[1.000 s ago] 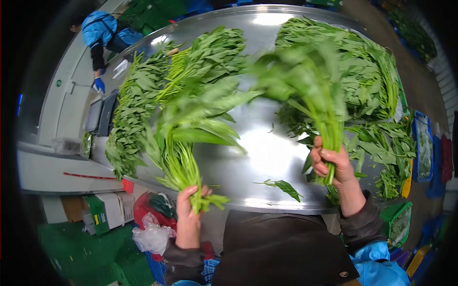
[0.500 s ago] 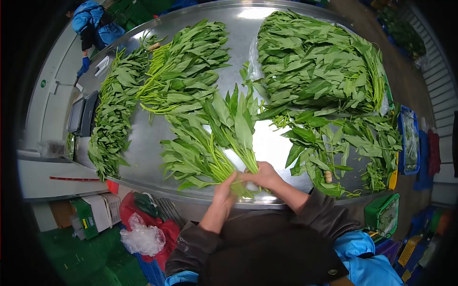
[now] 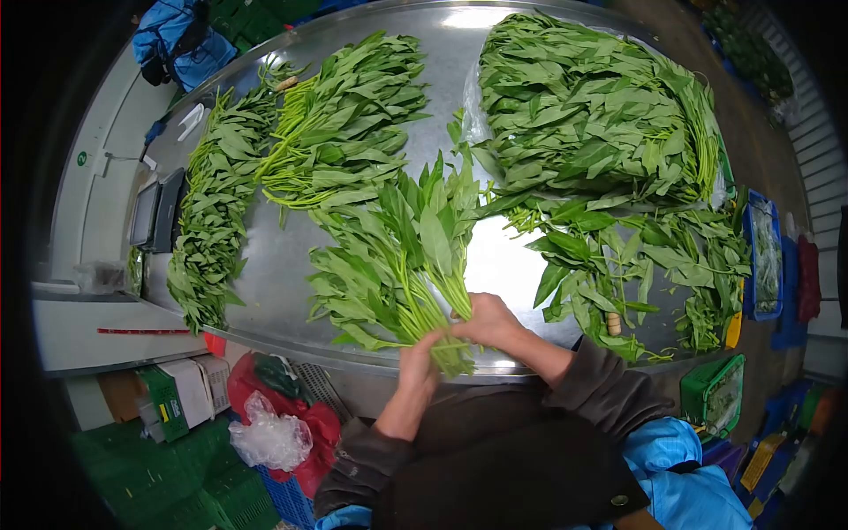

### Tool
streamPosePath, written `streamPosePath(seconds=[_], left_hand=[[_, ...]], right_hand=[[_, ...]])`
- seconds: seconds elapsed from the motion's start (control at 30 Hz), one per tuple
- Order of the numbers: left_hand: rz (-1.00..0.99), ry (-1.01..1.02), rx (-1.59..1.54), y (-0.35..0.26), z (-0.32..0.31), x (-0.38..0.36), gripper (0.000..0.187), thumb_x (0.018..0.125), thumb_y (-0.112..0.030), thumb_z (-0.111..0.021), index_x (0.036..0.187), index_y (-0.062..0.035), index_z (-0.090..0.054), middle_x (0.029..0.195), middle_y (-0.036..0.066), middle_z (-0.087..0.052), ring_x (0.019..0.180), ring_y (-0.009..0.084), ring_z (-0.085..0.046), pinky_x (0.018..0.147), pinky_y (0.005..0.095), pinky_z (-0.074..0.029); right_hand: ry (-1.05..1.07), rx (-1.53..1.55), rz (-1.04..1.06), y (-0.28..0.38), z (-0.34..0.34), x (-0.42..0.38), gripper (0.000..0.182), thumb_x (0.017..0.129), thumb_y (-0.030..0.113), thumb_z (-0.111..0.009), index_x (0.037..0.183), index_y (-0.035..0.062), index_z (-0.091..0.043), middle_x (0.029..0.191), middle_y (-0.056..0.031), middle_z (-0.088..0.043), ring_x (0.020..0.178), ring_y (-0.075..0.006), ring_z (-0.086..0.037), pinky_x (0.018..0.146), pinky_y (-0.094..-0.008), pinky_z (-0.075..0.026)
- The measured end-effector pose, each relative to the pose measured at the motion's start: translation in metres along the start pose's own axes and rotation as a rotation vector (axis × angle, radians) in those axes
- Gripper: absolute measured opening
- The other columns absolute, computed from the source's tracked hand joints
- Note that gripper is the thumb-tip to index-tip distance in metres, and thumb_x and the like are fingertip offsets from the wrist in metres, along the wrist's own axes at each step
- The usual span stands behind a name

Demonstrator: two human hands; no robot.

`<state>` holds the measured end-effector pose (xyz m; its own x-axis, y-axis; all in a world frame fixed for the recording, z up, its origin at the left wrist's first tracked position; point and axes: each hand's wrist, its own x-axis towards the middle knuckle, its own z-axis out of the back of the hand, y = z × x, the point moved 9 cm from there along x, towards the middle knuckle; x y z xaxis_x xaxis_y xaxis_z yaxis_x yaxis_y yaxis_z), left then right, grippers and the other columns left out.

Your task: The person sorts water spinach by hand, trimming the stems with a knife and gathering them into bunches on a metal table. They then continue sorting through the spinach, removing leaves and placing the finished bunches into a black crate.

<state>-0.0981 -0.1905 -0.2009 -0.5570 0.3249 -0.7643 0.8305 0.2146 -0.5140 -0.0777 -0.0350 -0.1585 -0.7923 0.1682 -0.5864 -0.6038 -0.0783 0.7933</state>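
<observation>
At the near edge of the metal table, my left hand is closed around the lower stems of a bunch of water spinach. Close beside it, my right hand grips the stems of a smaller part of the greens, leaning to the right of the rest. Leaves fan out away from me, and the cut ends blur just below my fingers. To the right lie loose water spinach stalks around a wooden-handled tool, its blade partly hidden by leaves.
A large stack of water spinach fills the far right on plastic film. Further piles lie at the far middle and along the left. A dark screen device stands at the left edge. A green crate is low right. A person in blue is beyond.
The bunch and my hands stay together near the table edge, with the stems shifted slightly rightward. The view has shifted a little. The person beyond has moved their arm.
</observation>
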Motion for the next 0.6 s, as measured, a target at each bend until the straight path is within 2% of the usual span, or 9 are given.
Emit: streamPosePath(seconds=[0.07, 0.17, 0.2, 0.3, 0.37, 0.4, 0.43, 0.5, 0.6], left_hand=[[-0.071, 0.005, 0.048, 0.0, 0.004, 0.01, 0.032, 0.077, 0.005, -0.064, 0.109, 0.0032, -0.058, 0.098, 0.011, -0.065, 0.084, 0.0244, -0.065, 0.074, 0.0369, -0.055], [-0.073, -0.001, 0.105, -0.001, 0.002, 0.011, 0.033, 0.074, 0.008, -0.065, 0.107, 0.0046, -0.059, 0.097, 0.012, -0.066, 0.084, 0.0247, -0.065, 0.076, 0.0361, -0.054], [-0.04, 0.002, 0.12, -0.001, 0.001, 0.009, 0.039, 0.073, 0.008, -0.067, 0.11, 0.0048, -0.058, 0.098, 0.012, -0.066, 0.084, 0.0251, -0.065, 0.076, 0.0353, -0.054], [-0.087, 0.063, 0.082, -0.01, -0.019, -0.004, 0.043, 0.073, 0.008, -0.067, 0.114, 0.0047, -0.056, 0.101, 0.013, -0.065, 0.085, 0.0253, -0.065, 0.076, 0.0356, -0.054], [-0.139, 0.056, 0.073, -0.012, -0.021, -0.004, 0.044, 0.074, 0.007, -0.068, 0.115, 0.0043, -0.054, 0.104, 0.014, -0.063, 0.086, 0.0256, -0.065, 0.075, 0.0359, -0.055], [-0.091, 0.043, 0.044, -0.009, -0.02, -0.003, 0.043, 0.074, 0.007, -0.067, 0.115, 0.0041, -0.055, 0.104, 0.014, -0.063, 0.086, 0.0258, -0.065, 0.075, 0.0362, -0.055], [-0.041, 0.033, 0.015, -0.005, -0.02, -0.003, 0.042, 0.074, 0.007, -0.067, 0.114, 0.0039, -0.055, 0.105, 0.014, -0.062, 0.087, 0.026, -0.064, 0.075, 0.0365, -0.055], [-0.106, -0.014, 0.004, -0.009, -0.023, -0.007, 0.041, 0.075, 0.008, -0.066, 0.114, 0.0038, -0.055, 0.101, 0.013, -0.062, 0.085, 0.0264, -0.064, 0.073, 0.0368, -0.055], [-0.17, -0.061, -0.026, -0.013, -0.026, -0.01, 0.038, 0.074, 0.009, -0.065, 0.11, 0.0037, -0.054, 0.098, 0.012, -0.062, 0.083, 0.0259, -0.064, 0.07, 0.037, -0.055]], right_hand=[[-0.123, -0.255, 0.211, 0.021, 0.003, -0.002, 0.037, 0.066, 0.03, -0.075, 0.087, 0.0011, -0.066, 0.075, -0.0158, -0.067, 0.071, -0.0307, -0.066, 0.068, -0.0375, -0.052], [-0.074, -0.295, 0.215, 0.03, 0.003, -0.012, 0.042, 0.067, 0.033, -0.076, 0.09, 0.0007, -0.065, 0.079, -0.0185, -0.067, 0.075, -0.0347, -0.066, 0.07, -0.0398, -0.051], [-0.072, -0.296, 0.224, 0.033, 0.006, -0.016, 0.042, 0.067, 0.033, -0.076, 0.09, 0.0007, -0.065, 0.079, -0.0185, -0.067, 0.075, -0.0347, -0.066, 0.07, -0.0398, -0.051], [-0.016, -0.201, 0.232, 0.033, 0.006, -0.02, 0.045, 0.068, 0.035, -0.076, 0.095, 0.0002, -0.064, 0.082, -0.0199, -0.066, 0.078, -0.0345, -0.066, 0.071, -0.0393, -0.051], [-0.052, -0.08, 0.203, 0.027, 0.009, -0.02, 0.048, 0.069, 0.034, -0.075, 0.1, -0.0002, -0.061, 0.083, -0.0208, -0.066, 0.08, -0.0349, -0.065, 0.072, -0.0393, -0.051], [-0.043, -0.08, 0.217, 0.027, 0.004, -0.021, 0.048, 0.069, 0.034, -0.075, 0.1, -0.0002, -0.061, 0.083, -0.0208, -0.066, 0.08, -0.0349, -0.065, 0.072, -0.0393, -0.051], [-0.141, -0.072, 0.258, 0.029, 0.008, -0.025, 0.041, 0.069, 0.026, -0.074, 0.098, -0.0006, -0.06, 0.079, -0.0173, -0.065, 0.074, -0.0295, -0.065, 0.069, -0.0367, -0.051], [-0.34, -0.06, 0.331, 0.035, 0.021, -0.036, 0.027, 0.07, 0.012, -0.07, 0.092, -0.0015, -0.06, 0.071, -0.0102, -0.065, 0.063, -0.0186, -0.064, 0.063, -0.0317, -0.051], [-0.388, 0.0, 0.314, 0.032, 0.023, -0.039, 0.027, 0.071, 0.012, -0.07, 0.092, -0.0013, -0.059, 0.072, -0.011, -0.065, 0.065, -0.0198, -0.064, 0.064, -0.0317, -0.05]])
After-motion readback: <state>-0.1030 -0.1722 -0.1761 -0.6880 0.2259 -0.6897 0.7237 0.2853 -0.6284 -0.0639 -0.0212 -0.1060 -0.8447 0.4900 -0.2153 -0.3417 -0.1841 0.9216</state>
